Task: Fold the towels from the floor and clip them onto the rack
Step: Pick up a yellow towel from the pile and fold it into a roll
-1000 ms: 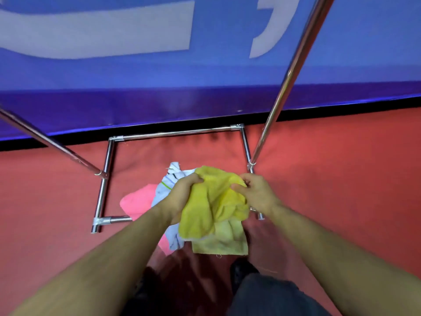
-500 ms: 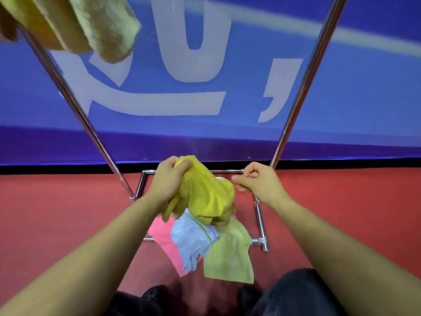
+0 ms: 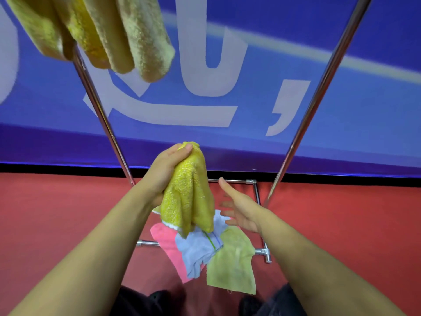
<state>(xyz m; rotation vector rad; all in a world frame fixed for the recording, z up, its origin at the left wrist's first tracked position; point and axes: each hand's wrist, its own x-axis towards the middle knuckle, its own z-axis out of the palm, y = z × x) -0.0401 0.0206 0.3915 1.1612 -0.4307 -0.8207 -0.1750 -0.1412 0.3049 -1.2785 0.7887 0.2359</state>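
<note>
Fingers (image 3: 182, 149) around yellow towel (image 3: 188, 197)

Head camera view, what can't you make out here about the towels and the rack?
- Hanging towels: the frame's top edge cuts off their tops, so any clips are unseen.
- Pink towel: partly covered by the white towel.
- Yellow towel: bunched in the left hand; folds unclear.
- Right hand: fingers blurred.
</note>
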